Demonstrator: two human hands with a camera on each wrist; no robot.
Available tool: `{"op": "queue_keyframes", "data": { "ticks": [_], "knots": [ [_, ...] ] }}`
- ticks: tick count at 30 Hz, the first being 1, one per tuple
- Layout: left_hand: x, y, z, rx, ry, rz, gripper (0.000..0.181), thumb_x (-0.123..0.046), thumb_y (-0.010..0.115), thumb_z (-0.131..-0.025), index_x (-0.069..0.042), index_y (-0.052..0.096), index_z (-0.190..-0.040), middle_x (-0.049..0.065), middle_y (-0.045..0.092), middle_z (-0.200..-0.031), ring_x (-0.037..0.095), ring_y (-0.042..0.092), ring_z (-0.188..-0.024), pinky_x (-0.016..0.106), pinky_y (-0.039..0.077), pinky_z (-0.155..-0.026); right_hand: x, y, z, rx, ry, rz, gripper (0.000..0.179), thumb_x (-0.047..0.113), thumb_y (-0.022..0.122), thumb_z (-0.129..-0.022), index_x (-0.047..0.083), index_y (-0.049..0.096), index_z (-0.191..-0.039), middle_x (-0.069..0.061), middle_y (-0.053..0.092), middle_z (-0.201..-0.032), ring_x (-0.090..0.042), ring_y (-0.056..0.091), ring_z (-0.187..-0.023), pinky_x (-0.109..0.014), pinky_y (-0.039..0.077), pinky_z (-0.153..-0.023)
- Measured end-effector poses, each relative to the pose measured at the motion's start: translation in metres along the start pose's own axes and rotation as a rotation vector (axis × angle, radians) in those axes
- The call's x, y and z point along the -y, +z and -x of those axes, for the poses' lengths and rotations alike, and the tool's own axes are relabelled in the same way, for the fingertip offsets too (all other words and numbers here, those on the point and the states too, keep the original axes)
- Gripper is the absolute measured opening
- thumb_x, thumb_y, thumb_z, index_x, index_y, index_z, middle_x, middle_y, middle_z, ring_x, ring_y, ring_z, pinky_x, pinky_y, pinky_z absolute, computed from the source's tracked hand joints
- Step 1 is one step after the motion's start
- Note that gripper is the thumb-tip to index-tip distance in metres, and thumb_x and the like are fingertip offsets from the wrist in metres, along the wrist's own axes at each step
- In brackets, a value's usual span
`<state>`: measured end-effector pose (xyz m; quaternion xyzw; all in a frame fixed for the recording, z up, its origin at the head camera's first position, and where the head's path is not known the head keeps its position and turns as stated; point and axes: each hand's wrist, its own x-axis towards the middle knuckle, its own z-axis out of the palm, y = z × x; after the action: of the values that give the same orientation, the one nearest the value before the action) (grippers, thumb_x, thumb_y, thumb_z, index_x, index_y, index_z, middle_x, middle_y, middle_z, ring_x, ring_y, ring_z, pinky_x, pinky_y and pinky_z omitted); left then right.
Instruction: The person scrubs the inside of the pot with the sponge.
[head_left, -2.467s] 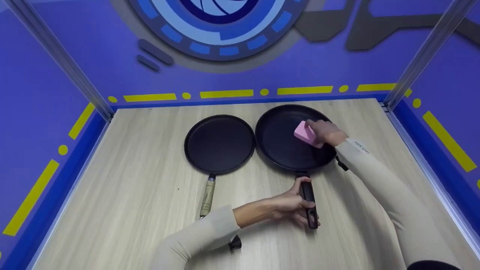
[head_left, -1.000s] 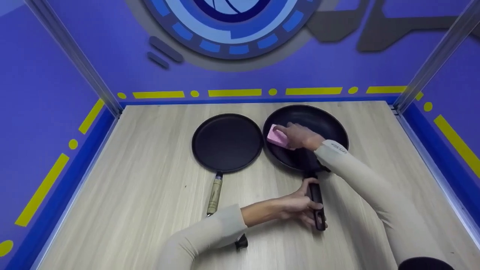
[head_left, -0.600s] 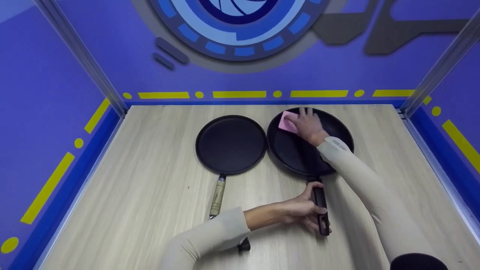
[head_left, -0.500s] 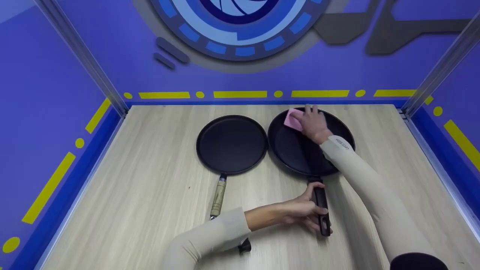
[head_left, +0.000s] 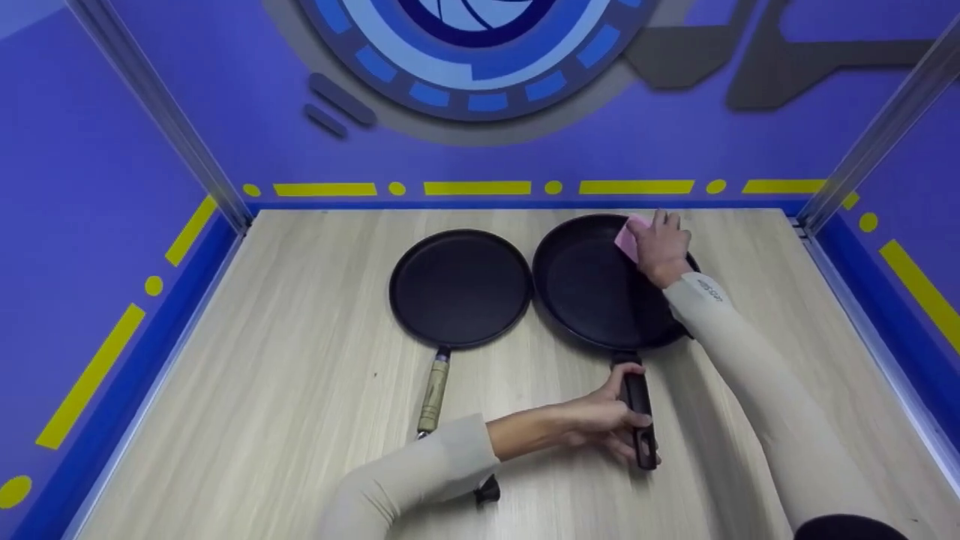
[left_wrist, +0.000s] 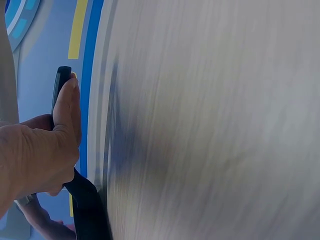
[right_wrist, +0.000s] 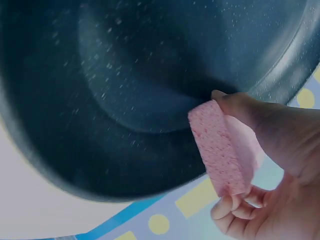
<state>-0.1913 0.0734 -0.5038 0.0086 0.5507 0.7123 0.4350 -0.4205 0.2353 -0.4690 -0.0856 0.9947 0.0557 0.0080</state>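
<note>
A deep black frying pan (head_left: 592, 292) lies at the right of the pair, its black handle (head_left: 640, 405) toward me. My left hand (head_left: 600, 424) grips that handle, thumb on top and fingers beneath; the left wrist view shows the handle (left_wrist: 61, 80) along the fingers. At the pan's far right rim my right hand (head_left: 663, 247) pinches a pink sponge (head_left: 632, 238) between thumb and fingers. In the right wrist view the sponge (right_wrist: 217, 147) overlaps the pan's side wall, and white droplets or specks dot the dark inner surface (right_wrist: 125, 60).
Left of the frying pan lies a flat black pan (head_left: 460, 289) with a wood-patterned handle (head_left: 433, 394), rims close together. A small black object (head_left: 487, 491) shows from under the left sleeve. Blue printed panels (head_left: 487, 165) enclose the wooden table (head_left: 300, 360) at the back and sides.
My right hand has carried the sponge from the pan's right part to its left side, then up along the far rim to the far right. The left hand keeps its grip on the handle.
</note>
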Motion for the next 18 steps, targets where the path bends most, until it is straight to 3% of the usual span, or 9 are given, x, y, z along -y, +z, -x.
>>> {"op": "queue_keyframes", "data": {
  "ticks": [7, 12, 15, 18],
  "knots": [
    [0.0, -0.003, 0.002, 0.007, 0.01, -0.03, 0.066, 0.006, 0.057, -0.098, -0.04, 0.032, -0.139, 0.024, 0.059, -0.101, 0.061, 0.063, -0.108, 0.063, 0.055, -0.09, -0.011, -0.016, 0.014, 0.118, 0.012, 0.078, 0.048, 0.011, 0.067, -0.089, 0.011, 0.051, -0.134, -0.041, 0.044, -0.122, -0.051, 0.049, -0.109, -0.054, 0.056, -0.077],
    [0.001, -0.004, 0.003, 0.008, 0.001, 0.0, 0.067, 0.008, 0.056, -0.097, -0.038, 0.033, -0.14, 0.026, 0.055, -0.108, 0.063, 0.061, -0.109, 0.064, 0.053, -0.092, -0.015, -0.029, 0.029, 0.228, 0.011, 0.154, 0.049, 0.015, 0.07, -0.088, 0.009, 0.054, -0.134, -0.037, 0.047, -0.112, -0.042, 0.048, -0.093, -0.04, 0.046, -0.061],
    [0.001, -0.003, 0.004, 0.012, -0.006, 0.031, 0.067, 0.01, 0.055, -0.097, -0.037, 0.034, -0.141, 0.027, 0.053, -0.11, 0.065, 0.06, -0.11, 0.064, 0.052, -0.093, -0.013, -0.039, 0.038, 0.318, 0.031, 0.212, 0.049, 0.024, 0.077, -0.082, 0.006, 0.058, -0.124, -0.03, 0.047, -0.1, -0.035, 0.043, -0.081, -0.032, 0.034, -0.055],
    [0.0, -0.003, 0.004, 0.015, -0.017, 0.051, 0.068, 0.011, 0.054, -0.096, -0.038, 0.034, -0.14, 0.028, 0.054, -0.109, 0.065, 0.059, -0.112, 0.064, 0.051, -0.094, -0.01, -0.053, 0.046, 0.43, 0.038, 0.267, 0.033, 0.017, 0.075, -0.072, 0.001, 0.061, -0.097, -0.021, 0.046, -0.087, -0.025, 0.038, -0.069, -0.027, 0.027, -0.053]
  ]
}}
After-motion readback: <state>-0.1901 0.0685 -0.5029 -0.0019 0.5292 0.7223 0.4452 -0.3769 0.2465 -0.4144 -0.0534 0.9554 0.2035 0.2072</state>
